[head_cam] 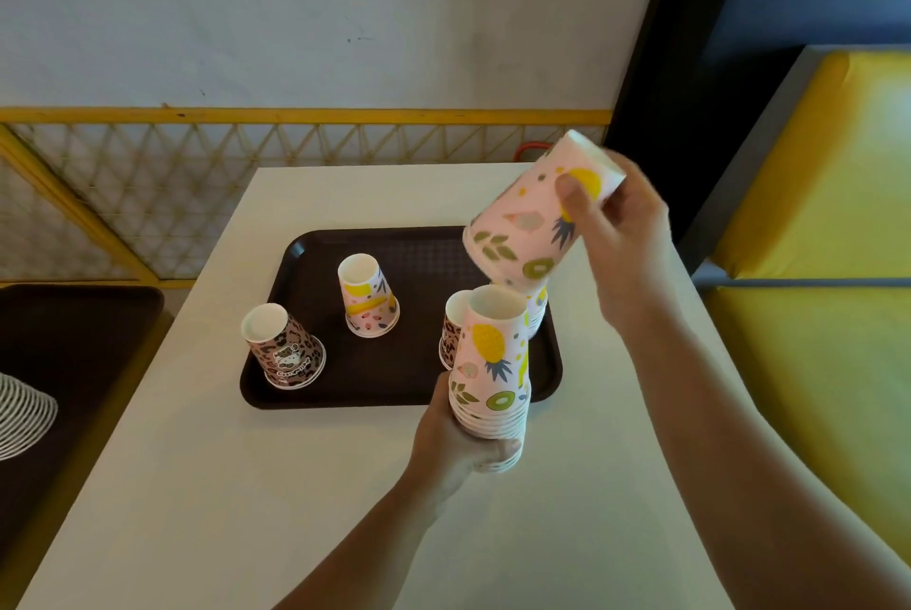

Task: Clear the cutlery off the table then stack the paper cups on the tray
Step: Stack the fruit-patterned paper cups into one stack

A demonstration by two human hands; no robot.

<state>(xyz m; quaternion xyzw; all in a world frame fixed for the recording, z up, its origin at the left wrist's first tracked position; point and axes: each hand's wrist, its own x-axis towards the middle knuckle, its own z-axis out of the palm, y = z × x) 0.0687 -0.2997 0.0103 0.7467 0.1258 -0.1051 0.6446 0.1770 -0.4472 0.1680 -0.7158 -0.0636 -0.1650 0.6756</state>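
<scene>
Mid-stacking, cutlery step apparently done: none visible on the bench (305, 486).

Left hand (456, 449), at 6 o'clock of the tray (394, 387), fingers wrapped round the lower rims of an inverted stack of fruit-print cups (493, 363). Held off the bench, bases up, likely so the next cup can drop straight over the top.

Right hand (618, 234), at 3 o'clock of the tray, fingers and thumb pinching a single fruit-print cup (530, 220) near its base. Cup tilted, mouth facing down toward 7 o'clock, just above the stack top and not yet seated. Tilt looks like lining the rim up over the stack's top base before sliding on.

Loose on the tray, all upside down: leopard-print cup (285, 347) at 8 o'clock corner, pink fruit cup (368, 296) near centre, second leopard-print cup (451, 331) at 4 o'clock partly hidden behind the stack, one more fruit-print cup (537, 308) behind it, mostly hidden. Inverted placement suits nesting without flipping.

Still to do, judged: seat the held cup, collect the loose ones, set the stack down on the tray. Risk: off-centre rim catching and crumpling, or stack slipping in a one-hand grip.

Second dark tray (74, 338) at 9 o'clock with ribbed white item (22, 417), yellow seat (813, 215) at 3 o'clock.
</scene>
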